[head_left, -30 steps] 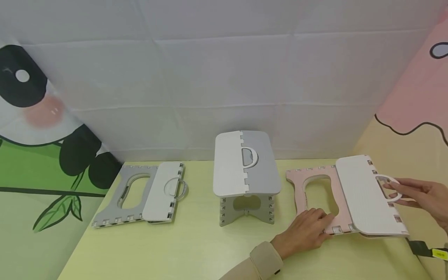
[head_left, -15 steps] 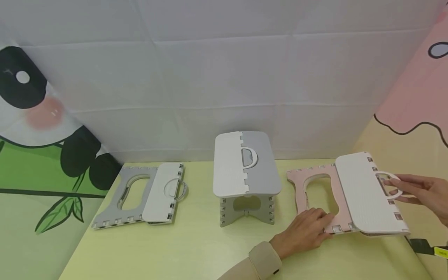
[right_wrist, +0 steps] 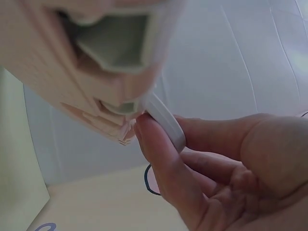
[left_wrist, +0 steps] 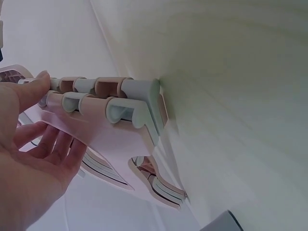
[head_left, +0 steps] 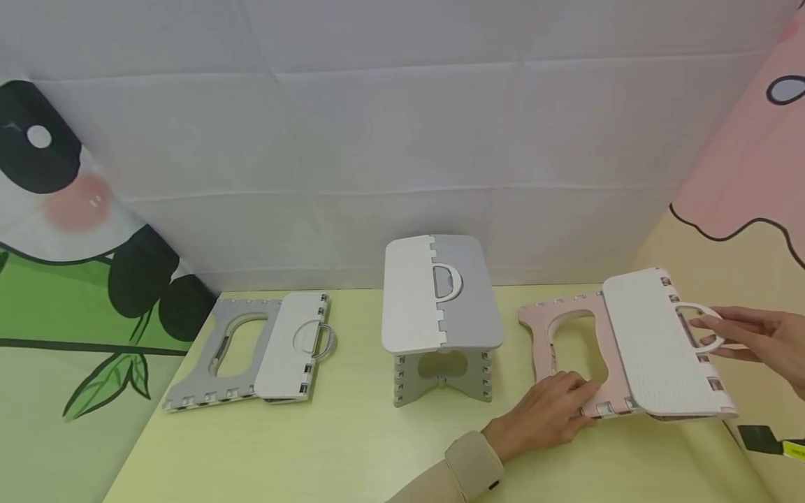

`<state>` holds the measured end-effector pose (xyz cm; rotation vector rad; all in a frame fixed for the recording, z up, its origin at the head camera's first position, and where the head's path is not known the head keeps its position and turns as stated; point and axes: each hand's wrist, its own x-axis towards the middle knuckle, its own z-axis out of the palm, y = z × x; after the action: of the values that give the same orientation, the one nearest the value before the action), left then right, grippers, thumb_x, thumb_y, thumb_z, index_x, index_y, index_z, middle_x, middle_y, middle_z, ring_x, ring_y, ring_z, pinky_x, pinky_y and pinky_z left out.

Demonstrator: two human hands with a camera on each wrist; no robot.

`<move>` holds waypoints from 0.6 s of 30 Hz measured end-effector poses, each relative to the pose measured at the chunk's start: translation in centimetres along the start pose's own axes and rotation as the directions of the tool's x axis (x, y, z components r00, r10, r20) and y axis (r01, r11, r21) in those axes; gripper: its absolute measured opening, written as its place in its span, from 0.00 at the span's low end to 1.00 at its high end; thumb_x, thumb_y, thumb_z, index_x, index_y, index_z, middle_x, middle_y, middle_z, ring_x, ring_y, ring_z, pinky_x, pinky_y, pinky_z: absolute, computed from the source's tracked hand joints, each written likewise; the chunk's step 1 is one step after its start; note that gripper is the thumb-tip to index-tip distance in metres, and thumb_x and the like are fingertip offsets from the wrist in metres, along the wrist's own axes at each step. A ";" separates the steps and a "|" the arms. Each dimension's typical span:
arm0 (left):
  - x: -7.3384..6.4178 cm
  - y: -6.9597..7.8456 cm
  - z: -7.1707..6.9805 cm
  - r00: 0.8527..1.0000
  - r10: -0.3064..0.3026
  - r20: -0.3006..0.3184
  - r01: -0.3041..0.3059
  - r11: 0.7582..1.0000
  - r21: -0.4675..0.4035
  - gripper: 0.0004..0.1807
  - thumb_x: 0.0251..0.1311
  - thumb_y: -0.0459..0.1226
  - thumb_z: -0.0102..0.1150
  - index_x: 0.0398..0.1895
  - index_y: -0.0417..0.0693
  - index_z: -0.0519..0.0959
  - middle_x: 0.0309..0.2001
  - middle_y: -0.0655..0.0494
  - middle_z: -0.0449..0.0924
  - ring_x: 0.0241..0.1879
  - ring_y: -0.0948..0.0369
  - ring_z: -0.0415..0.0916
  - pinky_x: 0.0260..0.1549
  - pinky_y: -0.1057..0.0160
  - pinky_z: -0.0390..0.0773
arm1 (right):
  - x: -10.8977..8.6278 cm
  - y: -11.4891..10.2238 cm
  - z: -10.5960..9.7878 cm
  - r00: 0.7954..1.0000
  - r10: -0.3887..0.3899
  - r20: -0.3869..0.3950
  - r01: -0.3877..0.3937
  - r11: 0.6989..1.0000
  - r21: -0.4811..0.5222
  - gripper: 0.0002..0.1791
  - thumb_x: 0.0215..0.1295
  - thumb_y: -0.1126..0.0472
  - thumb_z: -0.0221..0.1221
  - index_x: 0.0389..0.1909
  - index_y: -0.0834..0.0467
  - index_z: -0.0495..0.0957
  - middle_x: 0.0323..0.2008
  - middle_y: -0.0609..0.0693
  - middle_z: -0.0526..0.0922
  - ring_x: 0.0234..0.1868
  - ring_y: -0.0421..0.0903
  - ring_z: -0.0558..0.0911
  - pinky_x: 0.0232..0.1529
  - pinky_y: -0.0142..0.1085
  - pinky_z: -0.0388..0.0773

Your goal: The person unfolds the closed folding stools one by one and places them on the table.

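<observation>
A folded pink and white folding stool (head_left: 654, 349) lies at the table's right end, its white seat side tilted up at the right. My left hand (head_left: 547, 412) grips the near edge of its pink leg panel; in the left wrist view the thumb is on one face and the fingers (left_wrist: 57, 144) on the other. At the stool's right edge, my right hand (head_left: 757, 342) pinches the white loop handle (head_left: 701, 307) between thumb and fingers. The right wrist view shows that handle (right_wrist: 166, 120) held close, with the stool's hinged edge above it.
A grey and white stool (head_left: 440, 293) stands unfolded at the middle back of the yellow-green table (head_left: 352, 440). Another grey and white stool (head_left: 251, 349) lies folded at the left. Behind the table hangs a pale cloth (head_left: 390, 140). A black and yellow strap (head_left: 761, 440) is by the right edge.
The stool's right end has risen a little with my right hand, and the whole stool has shifted slightly right. My left hand keeps its grip in nearly the same spot.
</observation>
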<state>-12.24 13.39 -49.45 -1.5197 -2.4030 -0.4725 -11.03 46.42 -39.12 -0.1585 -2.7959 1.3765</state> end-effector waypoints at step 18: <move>0.1 -0.2 -0.1 1.000 0.009 -0.006 -0.009 0.999 -0.047 0.32 0.70 0.51 0.63 0.71 0.47 0.71 0.52 0.60 0.78 0.46 0.71 0.73 0.47 0.82 0.68 | -0.5 -1.9 0.0 0.997 -0.039 -0.061 0.047 0.989 0.139 0.19 0.78 0.64 0.55 0.44 0.30 0.76 0.37 0.23 0.83 0.32 0.29 0.84 0.33 0.27 0.83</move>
<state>-12.52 13.38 -49.37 -1.5458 -2.3956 -0.5339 -10.70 45.17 -37.58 -0.1320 -2.6278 1.5262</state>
